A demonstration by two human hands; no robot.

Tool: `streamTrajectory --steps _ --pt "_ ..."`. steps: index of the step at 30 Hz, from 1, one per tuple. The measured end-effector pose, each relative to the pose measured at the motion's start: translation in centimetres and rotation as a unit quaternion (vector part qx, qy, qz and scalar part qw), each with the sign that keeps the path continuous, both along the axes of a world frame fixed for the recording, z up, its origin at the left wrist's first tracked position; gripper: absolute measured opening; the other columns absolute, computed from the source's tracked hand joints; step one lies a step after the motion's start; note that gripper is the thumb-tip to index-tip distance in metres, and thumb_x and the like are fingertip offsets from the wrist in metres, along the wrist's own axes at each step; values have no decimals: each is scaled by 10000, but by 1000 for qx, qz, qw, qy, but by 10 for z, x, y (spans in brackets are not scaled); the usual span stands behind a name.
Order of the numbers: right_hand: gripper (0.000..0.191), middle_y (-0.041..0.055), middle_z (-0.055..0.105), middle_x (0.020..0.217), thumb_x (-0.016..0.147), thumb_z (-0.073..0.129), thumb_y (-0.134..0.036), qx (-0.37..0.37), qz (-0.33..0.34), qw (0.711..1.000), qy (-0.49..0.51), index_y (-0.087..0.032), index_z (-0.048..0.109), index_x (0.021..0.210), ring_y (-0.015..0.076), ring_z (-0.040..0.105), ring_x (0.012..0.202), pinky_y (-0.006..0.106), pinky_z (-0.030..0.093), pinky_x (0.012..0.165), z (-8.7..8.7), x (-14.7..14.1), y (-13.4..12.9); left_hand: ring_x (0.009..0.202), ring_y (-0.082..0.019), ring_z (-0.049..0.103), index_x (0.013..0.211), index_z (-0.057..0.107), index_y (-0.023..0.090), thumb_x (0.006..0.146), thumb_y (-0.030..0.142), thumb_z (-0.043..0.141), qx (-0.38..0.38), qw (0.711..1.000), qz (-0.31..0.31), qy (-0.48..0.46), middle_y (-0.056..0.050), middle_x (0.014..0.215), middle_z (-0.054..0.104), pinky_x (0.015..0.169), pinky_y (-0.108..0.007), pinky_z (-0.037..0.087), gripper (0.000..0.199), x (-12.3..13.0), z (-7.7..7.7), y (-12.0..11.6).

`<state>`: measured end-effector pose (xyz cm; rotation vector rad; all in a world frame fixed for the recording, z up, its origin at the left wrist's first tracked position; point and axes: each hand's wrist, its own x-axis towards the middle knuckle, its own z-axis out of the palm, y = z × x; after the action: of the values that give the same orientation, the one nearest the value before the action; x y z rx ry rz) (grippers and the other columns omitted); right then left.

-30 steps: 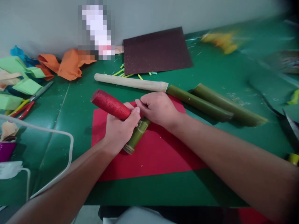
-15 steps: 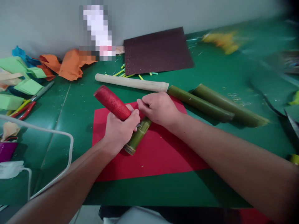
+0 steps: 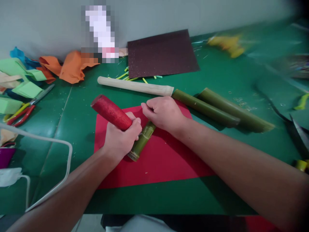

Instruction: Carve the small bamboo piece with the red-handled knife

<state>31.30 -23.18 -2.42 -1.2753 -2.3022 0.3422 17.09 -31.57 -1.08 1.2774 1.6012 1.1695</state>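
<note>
Scissors [image 3: 22,116] lie far left on the green desk [image 3: 77,100]. Next, the left hand [image 3: 120,135] has its grip wrapped tight around a red stick [image 3: 111,111]. Right by it, a short bamboo piece [image 3: 143,140] lies slanted on a red sheet [image 3: 156,166]. It has pale marks but is mostly green, so it looks only partly done. Behind, a pale stick [image 3: 135,85] looks bare already. The right hand [image 3: 164,112] seems closed over the bamboo's far end. Farther right, two green pieces [image 3: 224,103] look not yet worked.
</note>
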Motion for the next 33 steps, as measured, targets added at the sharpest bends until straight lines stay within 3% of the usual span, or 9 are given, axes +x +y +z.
streamTrajectory --steps 11,17,27,33 --pt "427 -17 381 539 928 454 -310 3 5 1000 2 -189 398 522 103 241 546 310 193 567 1 0 -2 369 -54 474 566 558 181 791 218 611 -4 1000 19 -4 43 451 531 352 -136 382 233 2 3 0" --pt "429 -19 387 541 929 466 -304 8 24 1000 12 -191 382 524 101 241 547 305 196 562 0 2 -2 360 -64 476 596 565 182 796 249 611 -13 998 36 -53 47 452 535 351 -160 384 216 6 4 3" --pt "445 -31 341 533 939 459 -311 17 46 998 42 -195 345 525 95 233 540 295 198 558 -3 3 -2 453 -61 528 638 598 182 827 261 637 30 998 -16 -52 39 523 569 426 -151 418 208 6 -3 11" --pt "449 -36 309 529 937 460 -312 27 46 997 47 -198 309 529 93 221 536 296 191 553 -3 3 -2 459 -64 534 627 592 190 821 248 637 41 999 -16 -26 36 519 578 421 -151 411 207 6 -1 9"
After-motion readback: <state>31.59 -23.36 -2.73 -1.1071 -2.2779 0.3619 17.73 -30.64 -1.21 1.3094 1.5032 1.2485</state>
